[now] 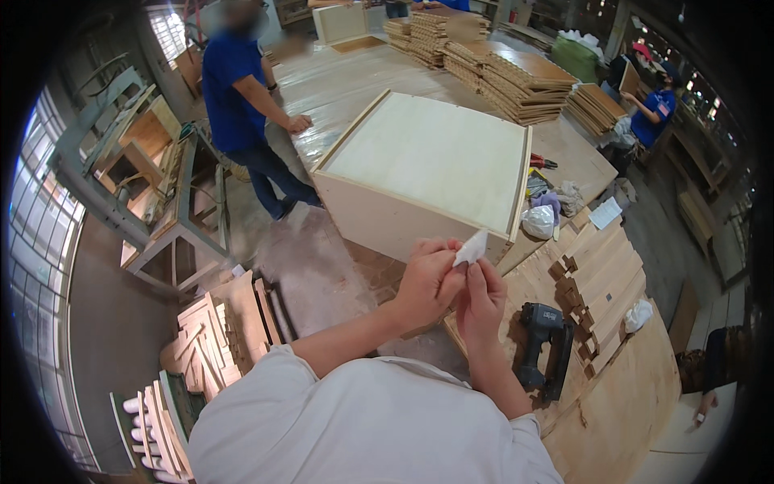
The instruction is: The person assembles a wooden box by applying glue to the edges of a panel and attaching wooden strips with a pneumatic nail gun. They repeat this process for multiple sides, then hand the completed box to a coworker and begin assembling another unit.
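Both my hands meet in front of my chest, beside the near right corner of a large wooden box (427, 157) with a pale top panel and raised edges. My left hand (425, 282) is closed, its fingers pinching the base of a small white piece (472, 248) that looks like folded paper or cloth. Close against it, my right hand (481, 292) pinches the same piece from the right. The white tip sticks up above my fingers. To the right of my right forearm, a black nail gun (542, 343) lies on the wooden bench.
Wooden strips (605, 266) and small notched blocks (568, 282) lie along the right bench. White bundles and tools sit beyond the box's right side. Stacked panels (516, 77) stand farther back. A person in blue (234, 89) stands at the far left; another (657, 109) handles a panel at right.
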{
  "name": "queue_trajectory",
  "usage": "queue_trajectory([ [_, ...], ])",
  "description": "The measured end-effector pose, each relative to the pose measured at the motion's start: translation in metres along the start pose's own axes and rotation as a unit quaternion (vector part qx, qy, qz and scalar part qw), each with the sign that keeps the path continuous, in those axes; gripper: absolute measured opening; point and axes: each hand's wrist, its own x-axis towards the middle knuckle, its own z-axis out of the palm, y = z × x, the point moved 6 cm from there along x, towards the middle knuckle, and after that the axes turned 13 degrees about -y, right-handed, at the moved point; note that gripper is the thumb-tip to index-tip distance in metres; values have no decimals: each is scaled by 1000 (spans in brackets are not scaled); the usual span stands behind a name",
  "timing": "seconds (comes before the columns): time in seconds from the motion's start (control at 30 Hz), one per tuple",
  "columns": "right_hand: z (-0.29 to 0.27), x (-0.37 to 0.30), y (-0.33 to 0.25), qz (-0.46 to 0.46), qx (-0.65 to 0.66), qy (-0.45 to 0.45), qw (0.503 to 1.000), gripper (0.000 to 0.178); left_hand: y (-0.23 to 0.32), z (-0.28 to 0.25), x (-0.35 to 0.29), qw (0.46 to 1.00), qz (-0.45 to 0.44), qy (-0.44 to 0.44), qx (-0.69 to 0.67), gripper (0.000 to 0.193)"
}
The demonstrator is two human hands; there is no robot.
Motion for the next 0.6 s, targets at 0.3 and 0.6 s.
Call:
queue_trajectory([
  [0.3, 41, 63, 37, 27, -39, -21, 999, 22, -65, -44, -12, 950, -106, 9, -294, 24],
  [0.6, 79, 131, 89, 91, -153, -28, 984, 18, -135, -105, -22, 914, -143, 40, -379, 29],
])
